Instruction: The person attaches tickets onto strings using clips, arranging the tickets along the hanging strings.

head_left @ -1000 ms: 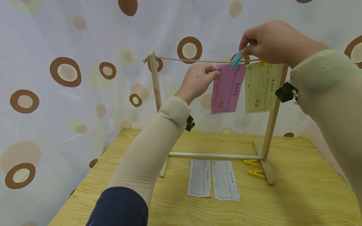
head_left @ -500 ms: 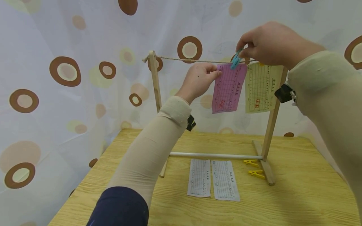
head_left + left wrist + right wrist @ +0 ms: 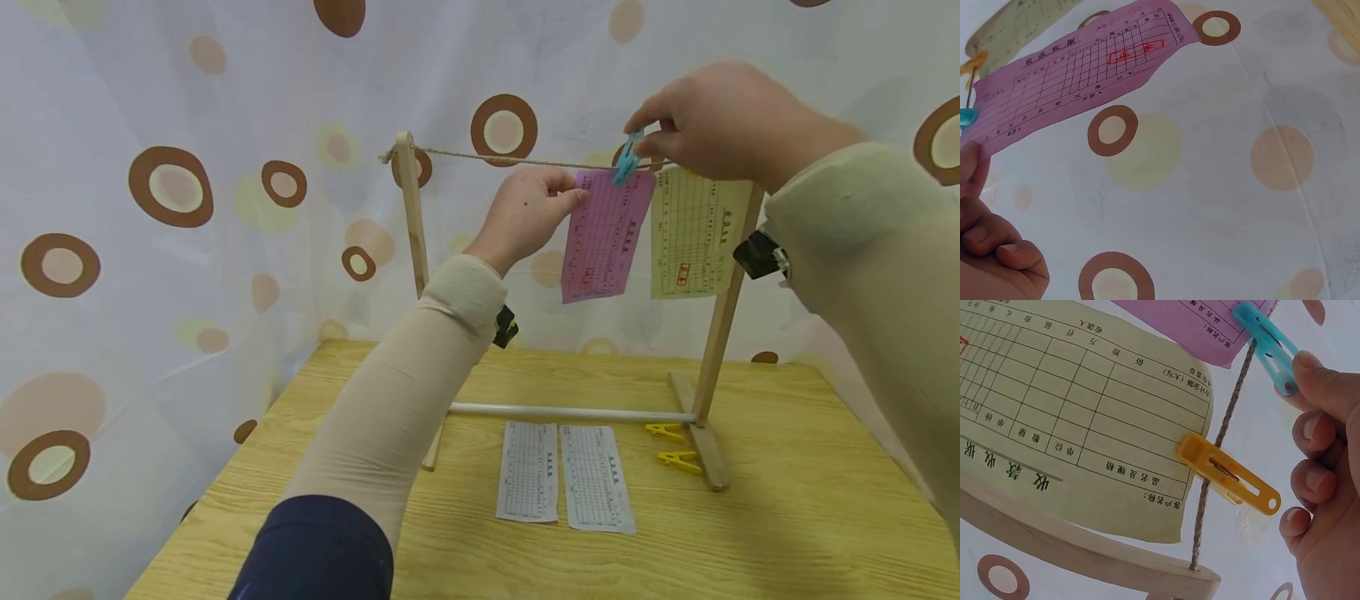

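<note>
My left hand (image 3: 525,208) pinches the upper left corner of a pink receipt slip (image 3: 606,237) hanging at the rope (image 3: 517,160). A light blue clothespin (image 3: 627,160) bites the slip's top edge at the rope. Thumb and forefinger of my right hand (image 3: 731,121) pinch its handles; the right wrist view shows the thumb on one handle of the blue clothespin (image 3: 1266,347). Just right of it a yellow-green receipt slip (image 3: 690,237) hangs from a yellow clothespin (image 3: 1229,475), mostly behind my right hand in the head view. In the left wrist view, fingertips grip the pink slip (image 3: 1079,72).
A wooden post (image 3: 411,217) and a right post (image 3: 723,342) carry the rope, joined low down by a white bar (image 3: 573,412). Two white receipt slips (image 3: 528,472) lie on the wooden table (image 3: 465,550). Two yellow clothespins (image 3: 678,461) lie by the stand's right foot.
My right hand has shifted slightly left with the blue clothespin, which now stands more upright on the pink slip. The left hand keeps its pinch, nearly unmoved.
</note>
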### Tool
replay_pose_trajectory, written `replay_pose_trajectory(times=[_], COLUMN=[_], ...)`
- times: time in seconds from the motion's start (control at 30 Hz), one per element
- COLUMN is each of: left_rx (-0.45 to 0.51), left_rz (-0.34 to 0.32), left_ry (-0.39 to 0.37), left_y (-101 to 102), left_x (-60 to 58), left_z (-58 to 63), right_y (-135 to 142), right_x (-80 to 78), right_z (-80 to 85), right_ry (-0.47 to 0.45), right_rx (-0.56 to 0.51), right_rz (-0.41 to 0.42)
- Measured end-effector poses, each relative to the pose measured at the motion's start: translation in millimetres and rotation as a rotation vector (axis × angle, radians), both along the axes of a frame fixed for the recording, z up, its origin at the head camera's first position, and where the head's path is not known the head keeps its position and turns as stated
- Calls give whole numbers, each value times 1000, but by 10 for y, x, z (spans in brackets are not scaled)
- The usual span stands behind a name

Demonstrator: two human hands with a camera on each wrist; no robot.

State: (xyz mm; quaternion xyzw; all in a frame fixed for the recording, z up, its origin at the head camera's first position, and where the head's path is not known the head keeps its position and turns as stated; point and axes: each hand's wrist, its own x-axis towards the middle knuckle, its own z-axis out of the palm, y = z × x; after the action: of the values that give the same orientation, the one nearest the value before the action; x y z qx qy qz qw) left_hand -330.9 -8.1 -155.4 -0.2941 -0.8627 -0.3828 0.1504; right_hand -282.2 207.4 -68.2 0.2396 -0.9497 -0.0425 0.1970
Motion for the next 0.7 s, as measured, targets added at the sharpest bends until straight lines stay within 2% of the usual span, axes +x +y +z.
replay_pose_trajectory(times=[0.5,0.7], left_rx=[10,-8], left_rz=[-15,-2], left_ry=[-12,-7], left_y=[1,-30], left_x=[-8,-10], left_z=[-1,-27], right_y=[12,19], right_x=[8,26], right_z=[-20,-70], right_ry=[61,93], right_rx=[54,23], right_rz=[32,54])
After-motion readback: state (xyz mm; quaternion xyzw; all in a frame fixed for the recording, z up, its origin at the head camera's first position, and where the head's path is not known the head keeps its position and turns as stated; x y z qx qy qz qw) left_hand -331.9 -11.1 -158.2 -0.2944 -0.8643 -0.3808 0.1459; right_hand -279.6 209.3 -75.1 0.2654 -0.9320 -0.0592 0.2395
